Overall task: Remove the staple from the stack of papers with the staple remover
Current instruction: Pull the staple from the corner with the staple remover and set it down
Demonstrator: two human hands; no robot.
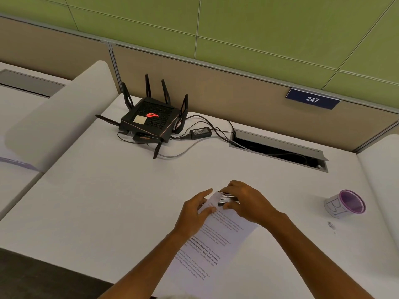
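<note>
A: Nearest us, the two forearms come up from the bottom edge, and between them lies the stack of papers (212, 240), flat on the white counter (108, 201) and angled away.

B: And the left hand (195, 211)?

A: Its grip is closed on the sheets: thumb on top near the far corner, fingers at the left edge. I judge it pins the stack so the corner cannot lift or slide while the staple is pulled.

B: Then the right hand (246, 201)?

A: Its grip is clamped on the staple remover (226, 199), which sits right on that far corner, just beside the left thumb. The staple itself is too small to make out; presumably it is under the tool.

B: Anything crowding them?

A: No. At the far left a black router (151, 120) with antennas, its power adapter (200, 132) and cables running to an open cable hatch (278, 147), all well apart. To the right a purple-rimmed cup (345, 203) stands clear of the right arm.
</note>
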